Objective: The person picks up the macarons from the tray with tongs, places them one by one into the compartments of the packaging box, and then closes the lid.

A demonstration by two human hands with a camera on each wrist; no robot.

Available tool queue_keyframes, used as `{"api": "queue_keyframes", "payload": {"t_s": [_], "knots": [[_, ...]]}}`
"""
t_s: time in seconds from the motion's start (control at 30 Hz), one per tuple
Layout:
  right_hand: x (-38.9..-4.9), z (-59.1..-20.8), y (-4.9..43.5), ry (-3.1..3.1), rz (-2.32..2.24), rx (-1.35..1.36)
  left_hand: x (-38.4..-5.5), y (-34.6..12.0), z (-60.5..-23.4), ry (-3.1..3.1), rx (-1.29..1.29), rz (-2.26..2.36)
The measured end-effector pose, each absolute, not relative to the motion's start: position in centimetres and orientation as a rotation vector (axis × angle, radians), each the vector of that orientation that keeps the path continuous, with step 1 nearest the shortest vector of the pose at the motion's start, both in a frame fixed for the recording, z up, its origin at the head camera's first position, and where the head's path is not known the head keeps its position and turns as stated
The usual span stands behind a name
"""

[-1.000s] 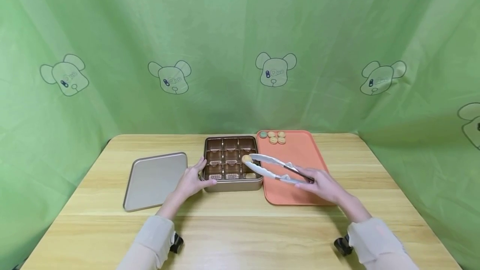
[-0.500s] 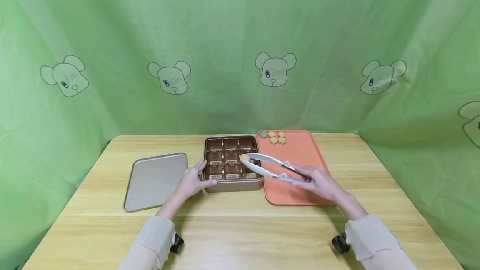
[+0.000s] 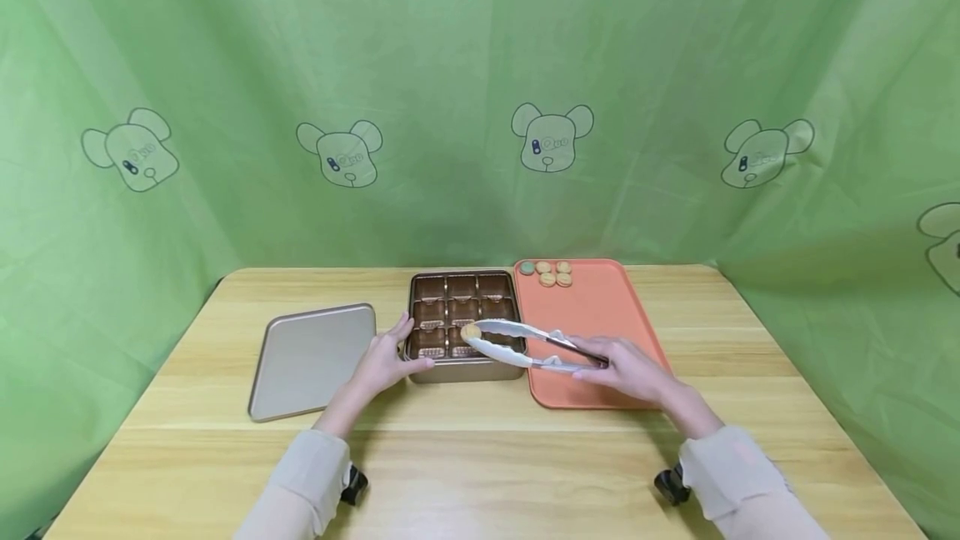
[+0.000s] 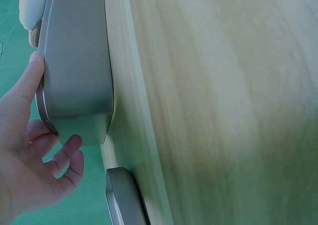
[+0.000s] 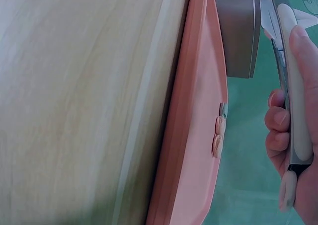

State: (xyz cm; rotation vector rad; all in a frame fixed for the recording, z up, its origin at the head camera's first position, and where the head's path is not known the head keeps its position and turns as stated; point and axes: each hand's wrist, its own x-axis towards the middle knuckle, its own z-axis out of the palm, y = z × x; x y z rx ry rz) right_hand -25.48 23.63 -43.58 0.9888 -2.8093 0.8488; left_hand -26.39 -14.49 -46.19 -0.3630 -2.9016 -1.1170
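My right hand point(image 3: 621, 367) grips a pair of tongs point(image 3: 504, 328) by the handles. Their white scalloped tips pinch a tan macaron point(image 3: 470, 332), which overlaps the front-middle compartment in the head view. Below it is a square metal tin point(image 3: 461, 371) with a brown insert point(image 3: 462, 284) split into several compartments. The tongs cover its front-right compartment. My left hand point(image 3: 384, 362) holds the tin at its front-left corner. In the left wrist view, the thumb point(image 4: 31, 78) lies along the rim, with the other fingers round the corner's side.
Right of the tin, a coral tray point(image 3: 592, 307) carries one mint macaron point(image 3: 527, 268) and several tan macarons point(image 3: 547, 280) at its far-left corner. To the left lies a flat metal lid point(image 3: 311, 361). A green curtain point(image 3: 450, 215) hangs behind the wooden table point(image 3: 465, 473).
The tongs and the tan macaron have moved left and toward the front, from the tin's right column to its front middle. My left hand and the tin stay in place.
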Motion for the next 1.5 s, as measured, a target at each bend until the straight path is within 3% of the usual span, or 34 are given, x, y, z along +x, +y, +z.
{"api": "queue_keyframes", "payload": {"t_s": [0.57,0.77,1.5], "knots": [[-25.4,-44.0,23.9,-2.807,0.921,0.930,-26.2,-14.4,-46.3,-2.913,-0.339,-1.122],[-26.0,-43.6,25.3,-2.821,1.015,0.785,-26.1,-14.5,-46.1,-2.905,-0.339,-1.134],[-27.5,-44.2,29.8,-2.938,0.553,0.260,-26.4,-14.4,-46.2,-2.908,-0.339,-1.129]]}}
